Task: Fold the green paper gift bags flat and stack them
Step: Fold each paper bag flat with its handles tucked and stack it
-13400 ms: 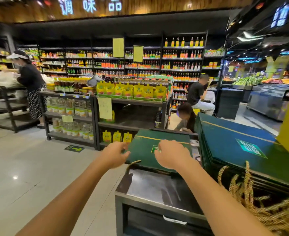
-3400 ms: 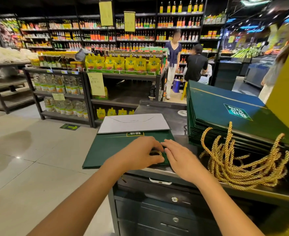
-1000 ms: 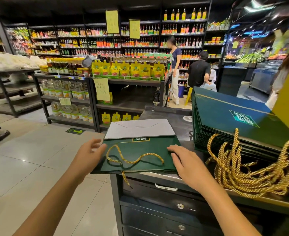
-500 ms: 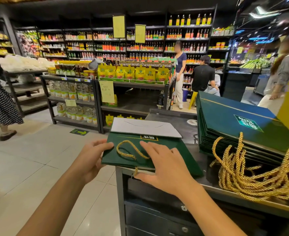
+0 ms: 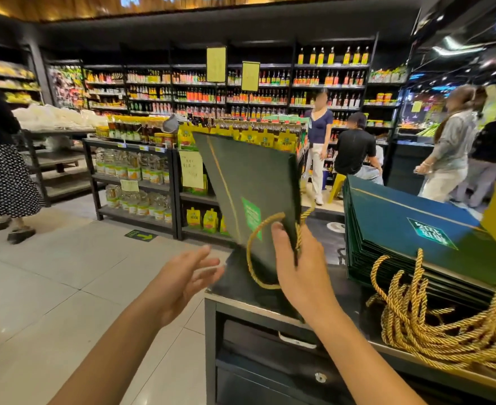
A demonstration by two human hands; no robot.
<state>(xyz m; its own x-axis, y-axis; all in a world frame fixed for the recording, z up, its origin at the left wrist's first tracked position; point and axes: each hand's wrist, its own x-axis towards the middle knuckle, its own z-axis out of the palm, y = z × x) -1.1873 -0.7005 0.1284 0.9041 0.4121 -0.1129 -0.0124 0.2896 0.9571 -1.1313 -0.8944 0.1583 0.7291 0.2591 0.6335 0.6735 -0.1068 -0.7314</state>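
Gripping flattened green bag (image 5: pixel 249 185) by rope-handle end with right hand (image 5: pixel 299 270), upright above desk (image 5: pixel 240 299), likely for swinging onto stack (image 5: pixel 410 229) at right; with left hand (image 5: pixel 182 279) released, fingers spread, just beside it.

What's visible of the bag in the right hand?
The bag is dark green paper, folded flat, with a thin gold stripe, a light green label and gold rope handles. It is held near upright over the counter, handle end down. The right hand grips that end; the left hand is open beside it, not touching.
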